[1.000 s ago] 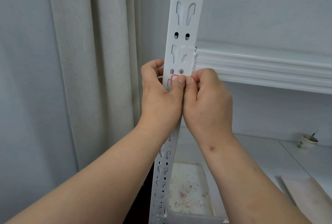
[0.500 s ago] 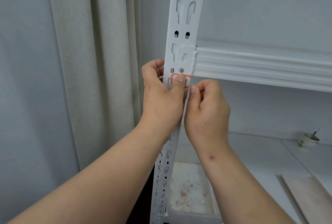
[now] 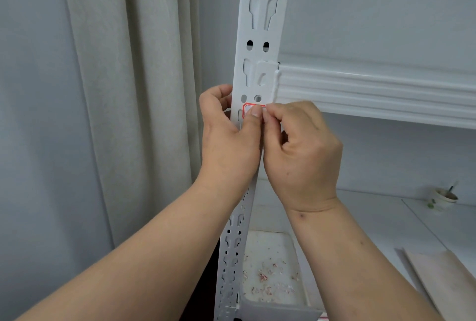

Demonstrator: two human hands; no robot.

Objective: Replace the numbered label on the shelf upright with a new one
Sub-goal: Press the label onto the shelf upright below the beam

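Observation:
A white slotted shelf upright (image 3: 265, 27) rises through the middle of the view. A small white label with a red border (image 3: 247, 109) is stuck on it just below a pair of holes. My left hand (image 3: 228, 140) wraps around the upright, its thumb pressed on the label. My right hand (image 3: 301, 150) is beside it, fingers curled, with thumb and forefinger pinched at the label's right edge. Most of the label is hidden by both thumbs, so its number cannot be read.
A white ribbed shelf beam (image 3: 373, 91) runs right from the upright. A grey tray (image 3: 273, 264) holding several torn label scraps sits below. A small cup (image 3: 445, 195) and a wooden board (image 3: 443, 284) rest on the lower shelf. A curtain (image 3: 128, 89) hangs left.
My right hand dropped away from the label half a second ago and has now come back up to pinch its right edge. My left hand has stayed on the upright.

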